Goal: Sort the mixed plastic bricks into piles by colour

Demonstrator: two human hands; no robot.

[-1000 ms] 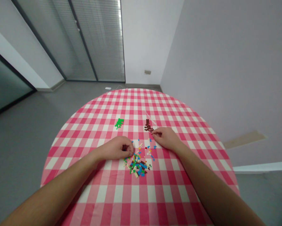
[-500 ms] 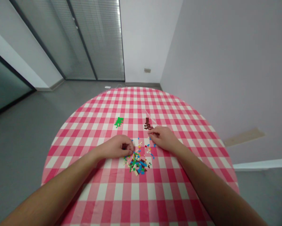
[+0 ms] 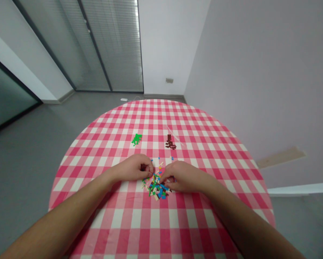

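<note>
A mixed pile of small toy building bricks [image 3: 156, 197] in blue, green, cream, yellow and dark brown lies in front of me. My left hand [image 3: 137, 168] rests at the pile's upper left edge, fingers curled and thumb against the fingertips. Whatever it pinches is too small to make out. From the right, my right hand [image 3: 184, 177] reaches onto the pile with thumb and forefinger drawn close together among the bricks. Its fingers cover part of the pile, and what lies between them is hidden. Beyond the hands are a group of green bricks [image 3: 136, 139] and a group of dark brown bricks [image 3: 170, 142].
A round table with a red-and-white checked cloth [image 3: 118, 223] carries everything. A few loose blue bricks [image 3: 172, 158] lie beyond my right hand. Clear thread-like plastic [image 3: 174, 136] lies near the brown group. A wall [image 3: 258, 79] rises at the right, and glass doors [image 3: 115, 46] stand behind.
My right hand has come back from the dark brown group towards me and down to the mixed pile. The left hand has stayed almost where it was.
</note>
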